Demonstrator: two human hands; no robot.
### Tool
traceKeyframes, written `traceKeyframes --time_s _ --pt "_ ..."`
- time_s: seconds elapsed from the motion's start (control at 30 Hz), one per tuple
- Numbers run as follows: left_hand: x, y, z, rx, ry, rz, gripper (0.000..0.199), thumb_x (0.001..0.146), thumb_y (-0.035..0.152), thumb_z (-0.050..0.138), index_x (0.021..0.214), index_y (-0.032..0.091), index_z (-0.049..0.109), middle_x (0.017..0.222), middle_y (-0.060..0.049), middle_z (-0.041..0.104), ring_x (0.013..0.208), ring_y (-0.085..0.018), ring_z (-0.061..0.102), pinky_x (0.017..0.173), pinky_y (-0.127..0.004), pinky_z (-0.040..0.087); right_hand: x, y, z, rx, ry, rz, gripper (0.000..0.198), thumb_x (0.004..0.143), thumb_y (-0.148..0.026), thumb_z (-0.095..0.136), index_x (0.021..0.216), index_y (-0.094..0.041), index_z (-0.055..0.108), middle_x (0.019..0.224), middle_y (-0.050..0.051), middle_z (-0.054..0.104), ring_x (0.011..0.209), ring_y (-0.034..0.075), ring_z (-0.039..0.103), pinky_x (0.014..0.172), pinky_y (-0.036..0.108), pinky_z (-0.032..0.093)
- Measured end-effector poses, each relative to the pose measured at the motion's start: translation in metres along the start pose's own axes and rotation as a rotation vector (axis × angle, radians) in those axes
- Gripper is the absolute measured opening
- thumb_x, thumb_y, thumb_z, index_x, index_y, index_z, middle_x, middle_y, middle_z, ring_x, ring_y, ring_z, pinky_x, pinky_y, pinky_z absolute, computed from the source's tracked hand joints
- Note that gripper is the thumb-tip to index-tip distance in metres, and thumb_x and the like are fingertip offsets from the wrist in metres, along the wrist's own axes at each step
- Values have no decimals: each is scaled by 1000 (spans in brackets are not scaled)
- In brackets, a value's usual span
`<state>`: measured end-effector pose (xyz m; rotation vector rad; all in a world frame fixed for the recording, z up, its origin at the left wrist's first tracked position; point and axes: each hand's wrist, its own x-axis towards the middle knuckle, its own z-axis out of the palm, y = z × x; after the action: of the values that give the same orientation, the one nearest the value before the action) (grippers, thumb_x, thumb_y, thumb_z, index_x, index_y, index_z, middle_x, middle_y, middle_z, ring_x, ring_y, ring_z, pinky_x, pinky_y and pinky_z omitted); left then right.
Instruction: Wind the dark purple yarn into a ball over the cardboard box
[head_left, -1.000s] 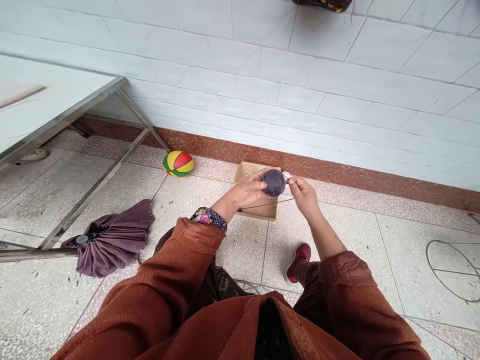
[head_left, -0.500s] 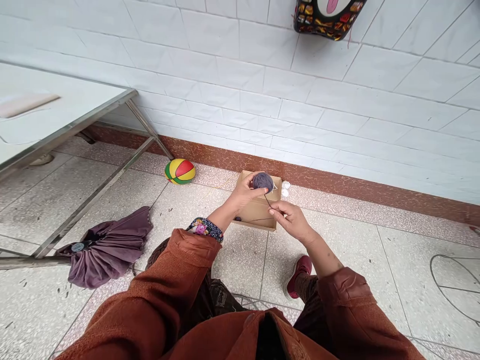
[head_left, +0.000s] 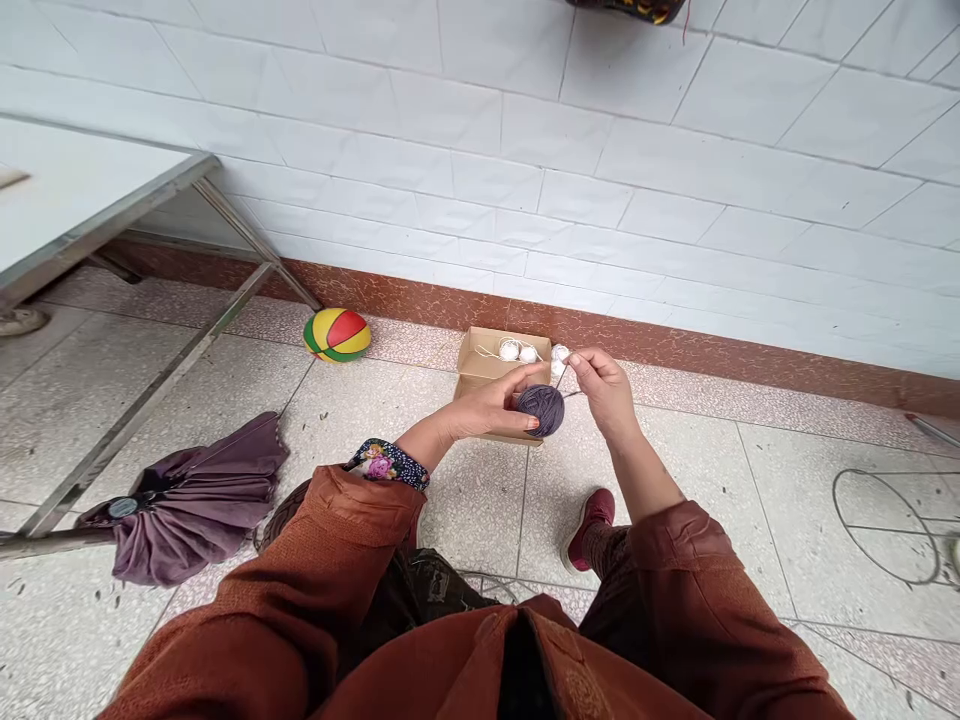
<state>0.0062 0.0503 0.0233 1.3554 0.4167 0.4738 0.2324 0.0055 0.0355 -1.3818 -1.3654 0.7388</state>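
A dark purple-grey ball of yarn (head_left: 541,410) rests in my left hand (head_left: 491,408), whose thumb and fingers are closed around its left side. From the ball a strand of yarn (head_left: 562,375) runs up to my right hand (head_left: 602,390), which pinches it between thumb and fingertips. Both hands are above an open cardboard box (head_left: 471,358) on the floor. Small white yarn balls (head_left: 510,350) with a loose white strand lie in the box's far part. More white balls (head_left: 559,358) sit just outside its right edge. My left hand hides part of the box.
A striped ball (head_left: 337,334) lies by the wall near a metal-framed table (head_left: 161,190). A folded purple umbrella (head_left: 206,500) is on the floor at left. At right there is a round wire frame (head_left: 885,525). A tiled wall (head_left: 480,200) stands behind the box.
My left hand has brought the yarn ball lower and nearer to me. My right hand has risen to the ball's upper right, still pinching the strand. The white balls in the box now show.
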Motion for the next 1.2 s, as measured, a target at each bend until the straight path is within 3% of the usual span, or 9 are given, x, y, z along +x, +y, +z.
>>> traceKeyframes --time_s 0.1,0.2,0.4,0.57,0.7,0.8,0.9,1.03,1.2 --pt "-5 4 3 -168 48 49 87 74 33 91 153 30 54 142 -12 63 123 -26 63 102 -40 52 -1 4 8 -26 49 56 42 91 -64 62 84 -23 68 73 0 58 70 18 51 66 30 42" --pt "-7 6 2 -362 87 40 75 77 34 88 146 26 59 141 -14 64 119 -27 67 95 -38 57 -6 9 18 -103 -11 91 44 90 -65 59 78 -23 64 70 0 57 68 18 49 67 31 41" --pt "-2 4 -5 -582 252 127 56 79 41 86 125 16 66 125 -15 73 120 -30 70 98 -38 59 -17 15 37 -212 -155 1 40 96 -59 52 84 -24 66 73 1 63 67 18 53 67 31 42" --pt "5 -4 -13 -424 438 67 50 82 49 81 119 18 68 124 -13 73 116 -27 69 102 -42 55 -21 10 38 -189 -229 -78 35 98 -55 57 86 -24 69 73 2 64 66 18 55 66 31 43" --pt "10 -14 -16 -21 600 79 59 76 43 84 127 19 64 127 -11 69 121 -26 63 110 -43 47 -25 -5 30 -43 -337 -92 35 96 -57 64 87 -24 71 75 1 66 67 17 56 67 31 46" --pt "9 -17 -11 155 544 62 65 76 37 83 134 21 60 126 -10 67 117 -25 61 108 -43 47 -23 -13 21 90 -296 -60 38 94 -60 67 90 -23 72 81 2 69 70 17 58 68 31 48" --pt "3 -15 0 116 386 -10 61 80 35 78 136 22 59 119 -8 66 104 -22 63 98 -41 50 -18 -13 12 150 -186 -36 36 93 -58 68 89 -23 72 78 1 65 68 16 54 66 30 46" --pt "-4 -6 15 -34 218 -85 72 79 33 78 147 29 55 124 -8 65 103 -22 63 86 -36 52 -10 -2 10 71 -62 -23 34 91 -56 69 84 -23 69 72 -1 59 66 15 49 65 29 42" --pt "-7 2 21 -344 77 -99 85 80 41 74 159 38 43 125 -9 68 94 -23 70 72 -32 50 -8 11 18 -51 -59 39 39 92 -60 65 79 -23 66 70 -1 57 66 16 49 65 30 41"
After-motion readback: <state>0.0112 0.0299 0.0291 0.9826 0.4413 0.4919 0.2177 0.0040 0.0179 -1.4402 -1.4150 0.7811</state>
